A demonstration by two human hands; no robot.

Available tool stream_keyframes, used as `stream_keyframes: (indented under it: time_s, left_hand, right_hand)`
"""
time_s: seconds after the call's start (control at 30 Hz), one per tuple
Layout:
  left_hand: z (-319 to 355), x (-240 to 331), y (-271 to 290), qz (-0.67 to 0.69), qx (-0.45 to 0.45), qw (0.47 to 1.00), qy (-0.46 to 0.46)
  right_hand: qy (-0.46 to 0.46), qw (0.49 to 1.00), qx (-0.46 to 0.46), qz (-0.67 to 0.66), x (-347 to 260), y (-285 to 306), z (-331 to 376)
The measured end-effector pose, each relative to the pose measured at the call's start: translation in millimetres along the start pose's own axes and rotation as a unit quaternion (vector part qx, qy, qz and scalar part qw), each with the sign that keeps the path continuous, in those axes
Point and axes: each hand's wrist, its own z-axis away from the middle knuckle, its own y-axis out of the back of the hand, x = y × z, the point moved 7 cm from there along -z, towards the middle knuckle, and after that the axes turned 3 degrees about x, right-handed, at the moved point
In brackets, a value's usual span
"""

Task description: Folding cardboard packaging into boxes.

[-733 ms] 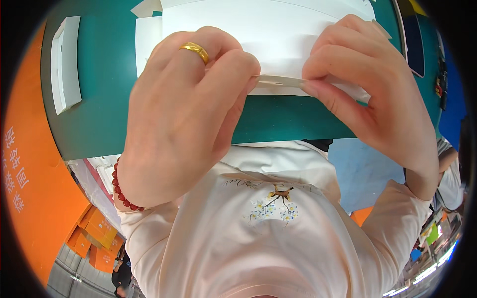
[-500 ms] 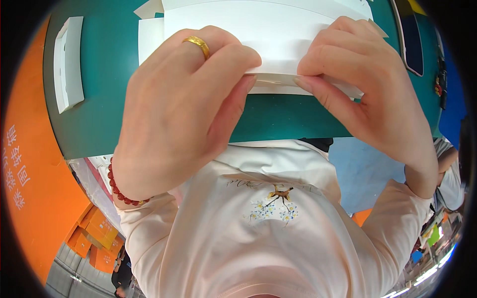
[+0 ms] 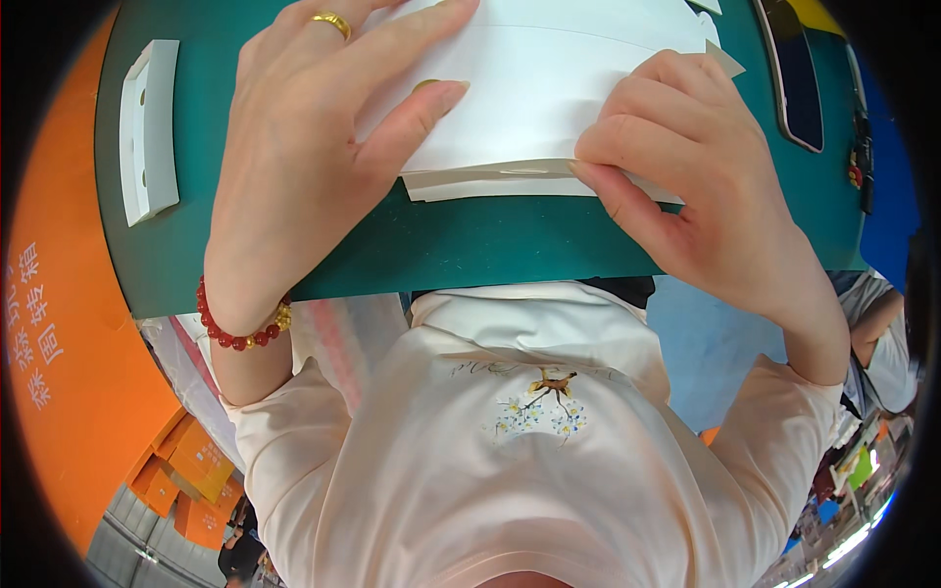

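A white folding carton [image 3: 510, 88] lies on the green tabletop in front of me. Its near edge is creased, and a narrow flap hangs along it with a cut-out slot partly visible. My right hand [image 3: 701, 167] pinches this near edge at the right, thumb below and curled fingers on top. My left hand [image 3: 304, 127] lies over the carton's left part, fingers stretched toward the far side and thumb apart. Its fingertips touch or hover just above the white surface; I cannot tell which. The top of the frame cuts off some of the left fingers and the carton's far end.
A small folded white card piece [image 3: 157, 137] stands on the green tabletop [image 3: 470, 240] at the left. A phone [image 3: 799, 88] lies at the far right, beside a dark cord with a small red charm [image 3: 857, 174]. Large orange boxes [image 3: 59, 196] flank the left. Another person's arm [image 3: 870, 328] shows at the right.
My left hand has let go of the near edge, opened and moved up and away over the carton. The right hand keeps its pinch, slightly lower, and the near edge has dropped slightly.
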Motion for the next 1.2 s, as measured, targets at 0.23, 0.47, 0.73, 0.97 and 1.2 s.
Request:
stream_keyframes:
  time_s: [0.23, 0.47, 0.73, 0.97, 1.2]
  left_hand:
    - [2.7, 3.5, 0.5, 0.053, -0.008, 0.998, -0.026]
    - [4.8, 4.4, 2.4, 0.075, 0.024, 0.993, -0.082]
    - [11.0, 1.2, -2.4, 0.107, 0.069, 0.98, -0.154]
    - [18.0, 1.4, 2.5, 0.125, 0.113, 0.962, -0.213]
    - [26.2, 15.2, -2.8, 0.046, 0.03, 0.988, -0.142]
  right_hand:
    - [-0.019, 0.999, -0.022, 0.022, -0.9, 1.0, -2.8]
    - [-0.034, 0.999, 0.005, -0.001, 2.4, 3.3, 3.1]
    - [-0.082, 0.995, -0.057, 0.001, 8.0, 5.9, 4.0]
    - [0.011, 0.978, -0.021, 0.207, 4.7, 34.7, 5.6]
    - [0.003, 0.978, 0.014, 0.208, 30.5, 32.1, 9.4]
